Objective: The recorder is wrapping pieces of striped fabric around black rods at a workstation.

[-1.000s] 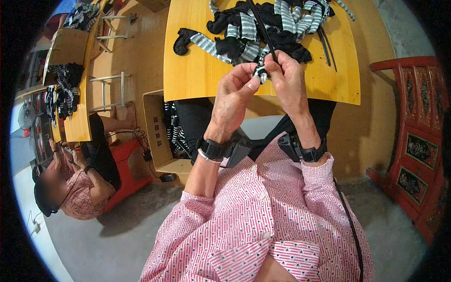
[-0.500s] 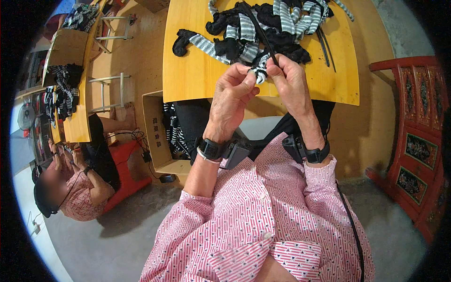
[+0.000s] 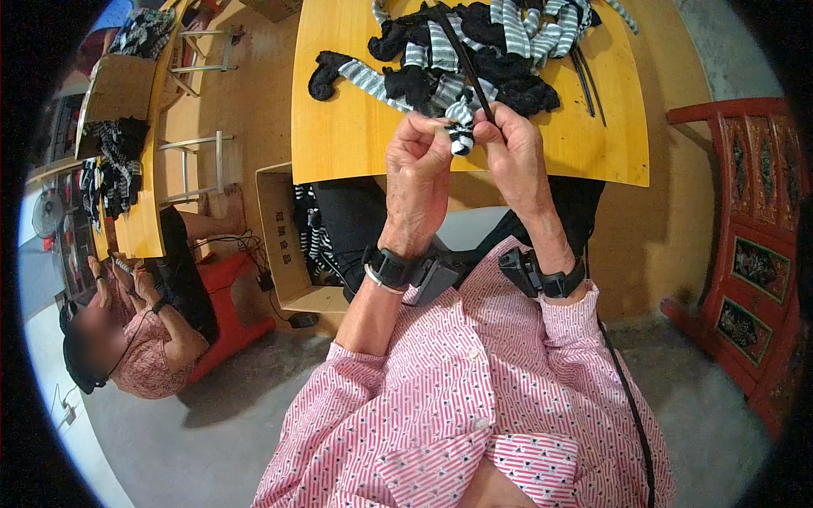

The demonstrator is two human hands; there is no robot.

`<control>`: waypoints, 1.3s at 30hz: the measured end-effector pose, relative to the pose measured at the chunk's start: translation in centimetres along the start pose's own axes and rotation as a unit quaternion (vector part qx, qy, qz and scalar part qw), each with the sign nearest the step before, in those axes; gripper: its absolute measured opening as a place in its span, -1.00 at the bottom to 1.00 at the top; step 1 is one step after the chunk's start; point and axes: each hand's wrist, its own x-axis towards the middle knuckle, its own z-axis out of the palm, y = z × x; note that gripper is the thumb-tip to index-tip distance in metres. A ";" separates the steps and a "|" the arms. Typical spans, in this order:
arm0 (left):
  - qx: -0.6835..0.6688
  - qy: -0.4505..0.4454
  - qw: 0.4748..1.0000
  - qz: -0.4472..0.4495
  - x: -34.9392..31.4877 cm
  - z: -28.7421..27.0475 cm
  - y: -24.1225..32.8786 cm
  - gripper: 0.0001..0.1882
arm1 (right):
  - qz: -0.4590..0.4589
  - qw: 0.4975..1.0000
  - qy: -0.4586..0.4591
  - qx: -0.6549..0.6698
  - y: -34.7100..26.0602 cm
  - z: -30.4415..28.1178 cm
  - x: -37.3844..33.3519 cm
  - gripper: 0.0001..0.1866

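Observation:
My left hand (image 3: 423, 157) is closed, thumb and fingertips pinching the side of a small bunched end of black-and-white striped knit fabric (image 3: 461, 144), just over the table's near edge. My right hand (image 3: 513, 152) is closed round the lower end of a thin black rod (image 3: 461, 52), which slants up and left across the pile. Its thumb is close to the knit fabric; whether it touches cannot be made out. Beyond both hands lies a heap of grey-and-white striped knit pieces (image 3: 366, 78) with black fluffy parts.
The yellow table (image 3: 347, 140) carries more thin dark rods (image 3: 584, 82) at right. A cardboard box (image 3: 275, 241) with striped fabric stands beside my legs. On the left, another person (image 3: 152, 339) sits at a second table (image 3: 140, 224). A red carved wooden seat (image 3: 737, 237) is at right.
The bunched knit end now shows more of its striped side, tipped slightly toward me. My left fingers have shifted to its side, and the right hand has moved slightly.

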 end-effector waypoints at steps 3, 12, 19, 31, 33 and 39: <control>0.002 -0.043 0.999 0.033 -0.2 0.1 -0.2 -0.92 | 0.003 1.000 0.007 0.028 0.5 -0.1 0.3 -0.92; 0.132 -0.083 0.988 -0.012 0.0 -0.1 0.8 -0.78 | -0.018 0.999 -0.027 0.018 -0.3 -0.9 1.2 -0.79; 0.180 -0.087 0.978 -0.067 0.0 -0.2 1.6 -0.86 | -0.031 0.999 -0.015 -0.002 -0.4 -0.8 1.4 -0.86; 0.141 -0.094 0.973 -0.159 0.8 -0.5 2.5 -0.92 | -0.027 0.998 -0.063 -0.007 -0.3 -1.3 1.7 -0.88; 0.114 -0.078 0.981 -0.137 0.4 -0.2 1.7 -0.92 | -0.002 0.998 -0.062 0.005 -0.3 -1.4 1.7 -0.83; 0.060 -0.048 0.994 -0.081 0.4 0.0 0.9 -0.88 | 0.094 0.976 -0.097 0.168 -1.1 -1.6 0.7 -0.73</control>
